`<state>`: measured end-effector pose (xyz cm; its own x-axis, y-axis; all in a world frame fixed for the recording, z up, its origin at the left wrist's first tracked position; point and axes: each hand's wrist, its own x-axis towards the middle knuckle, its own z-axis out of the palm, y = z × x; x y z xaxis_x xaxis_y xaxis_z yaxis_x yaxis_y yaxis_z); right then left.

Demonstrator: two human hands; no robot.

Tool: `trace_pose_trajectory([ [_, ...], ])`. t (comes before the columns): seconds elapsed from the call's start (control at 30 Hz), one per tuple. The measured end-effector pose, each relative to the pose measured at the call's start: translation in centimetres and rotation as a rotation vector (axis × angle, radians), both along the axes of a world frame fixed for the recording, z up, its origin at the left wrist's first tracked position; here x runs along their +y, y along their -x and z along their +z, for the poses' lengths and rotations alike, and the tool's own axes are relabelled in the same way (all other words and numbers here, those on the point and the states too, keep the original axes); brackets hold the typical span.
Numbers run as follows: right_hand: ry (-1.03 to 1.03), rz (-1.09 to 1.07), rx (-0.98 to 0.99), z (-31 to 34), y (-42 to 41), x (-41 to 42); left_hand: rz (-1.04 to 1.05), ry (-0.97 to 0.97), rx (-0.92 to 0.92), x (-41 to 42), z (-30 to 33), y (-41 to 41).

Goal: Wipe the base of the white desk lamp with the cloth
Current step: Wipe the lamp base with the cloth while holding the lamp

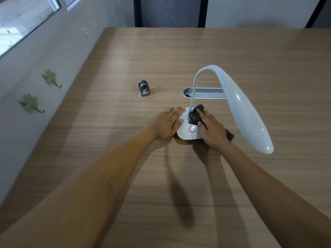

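Wooden table (179,56): white desk lamp (247,111) stands centre-right, its base (186,133) between both hands. Left hand (168,122) lies open and flat against the base's left side, gripping nothing. Right hand (211,131) presses a dark grey cloth (194,116) (partly bunched) onto the base, fingers extended.

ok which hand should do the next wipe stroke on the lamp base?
Right. The right hand already presses the cloth onto the base beside the lamp's neck. The left hand lies flat against the base's left edge, steadying it, with no cloth.
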<state>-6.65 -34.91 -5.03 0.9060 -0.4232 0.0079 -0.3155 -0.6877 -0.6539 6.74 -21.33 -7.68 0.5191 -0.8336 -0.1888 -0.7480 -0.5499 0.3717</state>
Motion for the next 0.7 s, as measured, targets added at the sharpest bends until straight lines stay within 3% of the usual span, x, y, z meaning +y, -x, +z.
trace_pose_trajectory([
  [0.23,0.22,0.225,0.068,-3.0,5.0,-2.4,-0.017,-0.021,0.004,0.0,0.1,-0.5],
  [0.37,-0.001,0.044,0.021,-0.6,0.7,-1.3,-0.014,-0.033,0.003,-0.1,0.0,-0.4],
  [0.5,-0.154,0.026,0.024,1.6,-1.9,-0.3,0.014,-0.01,0.008,-0.2,-0.5,-0.6],
  [0.7,0.145,0.162,0.06,-2.1,5.6,-1.2,0.02,-0.035,0.026,-0.2,-0.2,-0.7],
])
